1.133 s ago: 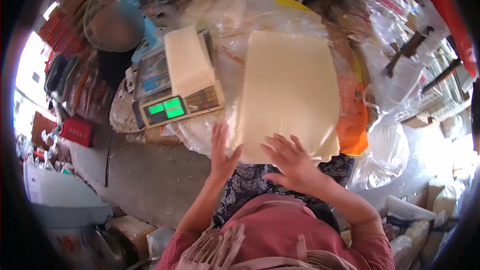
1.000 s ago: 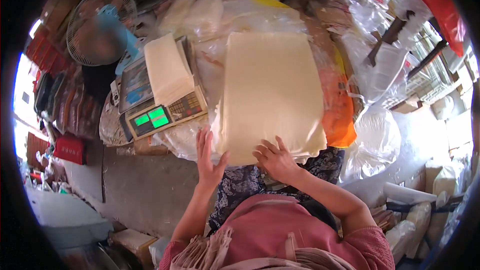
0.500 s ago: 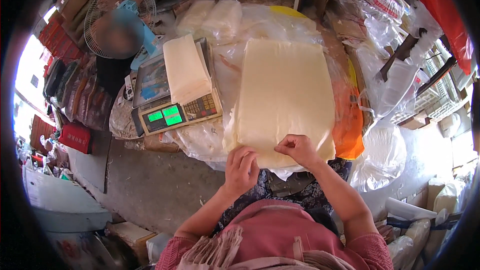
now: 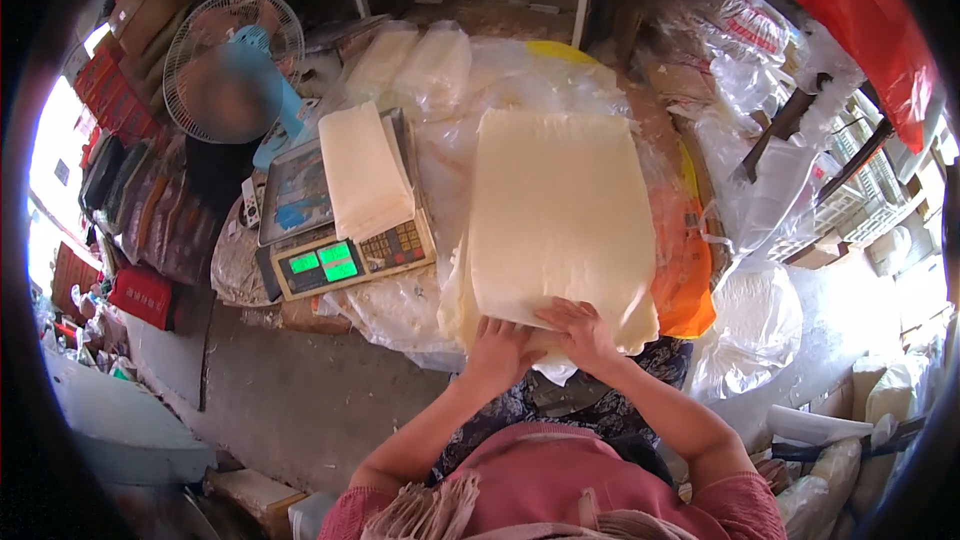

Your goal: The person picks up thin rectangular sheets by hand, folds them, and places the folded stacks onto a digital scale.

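Note:
A stack of thin, pale yellow sheets (image 4: 560, 210) lies on the plastic-covered table in front of me. Its near edge looks slightly raised and uneven between my hands. My left hand (image 4: 498, 352) is at that edge, its fingers bent over the sheet and its thumb pointing right, closed on the edge. Just right of it, my right hand (image 4: 582, 334) rests palm down, with fingers stretched leftward over the sheet. The two hands nearly touch. Left of the stack, a folded bundle of similar sheets (image 4: 364, 170) lies on a digital scale (image 4: 390, 252) with green lit displays.
Clear plastic bags with pale contents (image 4: 436, 62) lie at the table's far side. A blue fan (image 4: 262, 65) stands at the far left, with a person partly behind it. An orange bag (image 4: 684, 292) covers the table's right edge. A red bag (image 4: 142, 295) sits low at left.
Both hands have come together at the stack's near edge. My right hand has gone from a pinch to lying on the sheet. The whole view has shifted slightly.

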`<state>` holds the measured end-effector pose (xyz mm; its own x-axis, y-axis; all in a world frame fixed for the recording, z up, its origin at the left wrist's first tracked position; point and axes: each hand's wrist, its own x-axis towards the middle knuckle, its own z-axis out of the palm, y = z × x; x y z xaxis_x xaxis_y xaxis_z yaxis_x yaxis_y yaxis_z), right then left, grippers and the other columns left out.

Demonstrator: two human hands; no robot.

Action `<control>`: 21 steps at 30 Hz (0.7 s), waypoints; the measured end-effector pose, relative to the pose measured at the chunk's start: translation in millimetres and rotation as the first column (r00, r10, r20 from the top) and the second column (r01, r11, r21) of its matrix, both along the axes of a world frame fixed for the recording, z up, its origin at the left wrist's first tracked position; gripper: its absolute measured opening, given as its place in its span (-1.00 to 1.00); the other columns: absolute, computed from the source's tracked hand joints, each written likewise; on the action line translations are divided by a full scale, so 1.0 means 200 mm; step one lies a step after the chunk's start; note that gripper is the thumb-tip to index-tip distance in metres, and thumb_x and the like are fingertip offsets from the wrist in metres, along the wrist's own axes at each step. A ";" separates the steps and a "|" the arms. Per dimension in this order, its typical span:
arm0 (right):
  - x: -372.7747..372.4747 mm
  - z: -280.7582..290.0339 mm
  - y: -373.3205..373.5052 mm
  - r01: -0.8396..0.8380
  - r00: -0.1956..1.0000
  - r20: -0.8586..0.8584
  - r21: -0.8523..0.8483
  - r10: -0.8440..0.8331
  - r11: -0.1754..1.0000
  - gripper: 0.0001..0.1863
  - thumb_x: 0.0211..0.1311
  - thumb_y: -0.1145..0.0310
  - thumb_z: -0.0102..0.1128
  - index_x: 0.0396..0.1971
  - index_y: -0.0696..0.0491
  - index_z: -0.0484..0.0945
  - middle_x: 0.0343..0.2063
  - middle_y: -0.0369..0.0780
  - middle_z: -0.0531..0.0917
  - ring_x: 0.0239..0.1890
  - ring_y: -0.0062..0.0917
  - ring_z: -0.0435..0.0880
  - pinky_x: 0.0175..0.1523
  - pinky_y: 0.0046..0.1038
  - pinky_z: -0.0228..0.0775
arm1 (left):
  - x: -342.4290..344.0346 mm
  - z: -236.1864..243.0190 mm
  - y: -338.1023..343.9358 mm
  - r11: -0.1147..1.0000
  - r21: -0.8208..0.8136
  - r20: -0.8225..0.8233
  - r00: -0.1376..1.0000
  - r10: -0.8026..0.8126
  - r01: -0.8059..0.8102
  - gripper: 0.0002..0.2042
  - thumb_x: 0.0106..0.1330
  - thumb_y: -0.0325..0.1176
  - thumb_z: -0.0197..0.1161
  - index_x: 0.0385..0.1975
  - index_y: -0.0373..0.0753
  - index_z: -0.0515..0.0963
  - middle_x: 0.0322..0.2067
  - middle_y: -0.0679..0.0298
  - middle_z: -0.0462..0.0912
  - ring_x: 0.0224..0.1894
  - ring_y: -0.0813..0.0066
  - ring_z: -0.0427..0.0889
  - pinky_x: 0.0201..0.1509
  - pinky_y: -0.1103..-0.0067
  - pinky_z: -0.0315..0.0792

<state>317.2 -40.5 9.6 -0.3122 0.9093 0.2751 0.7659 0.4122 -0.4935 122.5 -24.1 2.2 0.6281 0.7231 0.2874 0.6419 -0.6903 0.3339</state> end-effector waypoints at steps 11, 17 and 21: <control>0.21 1.07 0.16 0.270 0.962 -0.125 0.315 -0.242 0.910 -0.65 0.04 0.64 0.05 -0.13 0.12 0.58 -0.15 -0.10 0.65 -0.13 -0.32 0.66 -0.06 -0.43 0.51 | 0.01 -0.01 -0.03 0.990 -0.124 -0.153 0.987 0.042 -0.062 -0.48 0.22 -0.08 0.22 0.17 -0.05 0.37 0.24 -0.04 0.16 0.28 -0.11 0.15 0.20 0.00 0.20; 0.13 0.43 -0.06 -0.049 0.974 0.226 0.281 -0.016 0.958 -0.46 -0.10 0.58 0.08 0.01 -0.02 0.52 0.04 -0.16 0.49 0.06 -0.30 0.51 0.10 -0.26 0.41 | -0.02 0.07 0.19 0.976 -0.185 0.476 0.859 0.191 -0.114 -0.35 0.13 -0.28 0.28 0.23 -0.32 0.24 0.30 -0.07 0.08 0.35 -0.03 0.08 0.36 0.10 -0.03; 0.23 0.14 -0.19 -0.017 0.940 0.340 0.158 -0.038 0.987 -0.45 -0.11 0.52 0.11 0.03 -0.04 0.47 0.02 -0.18 0.51 0.13 -0.28 0.46 0.28 -0.12 0.13 | -0.14 0.16 0.21 0.996 -0.016 0.186 0.979 -0.086 0.090 -0.55 0.04 -0.56 0.21 0.01 -0.19 0.46 0.15 0.14 0.37 0.28 0.21 0.26 0.35 0.14 -0.02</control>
